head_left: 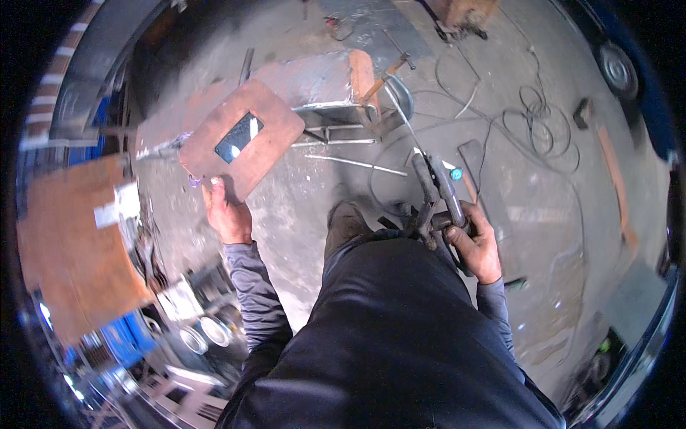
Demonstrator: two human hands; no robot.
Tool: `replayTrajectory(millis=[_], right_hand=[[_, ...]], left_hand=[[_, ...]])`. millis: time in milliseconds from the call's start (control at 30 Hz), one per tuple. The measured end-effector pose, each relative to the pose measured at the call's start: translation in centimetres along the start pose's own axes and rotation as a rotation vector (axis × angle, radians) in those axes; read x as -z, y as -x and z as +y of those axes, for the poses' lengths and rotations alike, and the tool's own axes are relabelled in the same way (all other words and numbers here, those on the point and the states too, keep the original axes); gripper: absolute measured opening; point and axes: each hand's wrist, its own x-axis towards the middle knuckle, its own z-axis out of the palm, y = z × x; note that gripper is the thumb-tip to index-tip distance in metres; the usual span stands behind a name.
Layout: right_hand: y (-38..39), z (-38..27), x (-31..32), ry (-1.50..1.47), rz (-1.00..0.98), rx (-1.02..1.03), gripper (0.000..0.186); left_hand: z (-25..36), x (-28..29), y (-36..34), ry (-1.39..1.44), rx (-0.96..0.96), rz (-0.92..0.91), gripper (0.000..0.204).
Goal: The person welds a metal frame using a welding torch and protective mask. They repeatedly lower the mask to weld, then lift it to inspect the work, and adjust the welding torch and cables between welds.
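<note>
My left hand grips the lower edge of a hand-held welding shield, a flat brown board with rounded corners and a dark rectangular window. My thumb lies on the face of the board. Off to the right, my right hand is wrapped round a dark electrode holder with two long jaws. A thin rod runs up and leftward from near its tip. Partly hidden behind the shield is a long reddish-grey metal workpiece, with a clamp at its right end.
Loose cables coil across the concrete floor at right. A rusty flat bar lies farther right. Metal rods lie below the workpiece. At left stand a large brown sheet, blue containers and two round white pieces.
</note>
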Motion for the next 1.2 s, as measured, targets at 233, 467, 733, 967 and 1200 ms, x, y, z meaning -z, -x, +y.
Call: replayTrajectory(millis=[233, 467, 733, 967, 1200], right_hand=[[0.6, -0.9, -11.2, -0.119, 0.297, -0.243, 0.046], [-1.6, 1.2, -18.1, -0.133, 0.452, -0.282, 0.051], [-4.4, 2.4, -22.3, -0.209, 0.581, -0.237, 0.05], [-7.7, 1.2, -26.0, -0.445, 0.665, -0.302, 0.048], [-9.8, 0.7, -29.6, -0.429, 0.782, -0.328, 0.05]], left_hand=[[0.2, -4.0, -12.6, -0.058, 0.097, -0.399, 0.05], [0.4, -8.1, -15.4, 0.093, 0.167, -0.542, 0.046], [2.5, -12.7, -17.2, 0.123, 0.183, -0.833, 0.043], [1.7, -18.9, -18.9, 0.105, 0.203, -0.98, 0.043], [-0.4, -21.2, -19.5, 0.048, 0.178, -1.147, 0.044]])
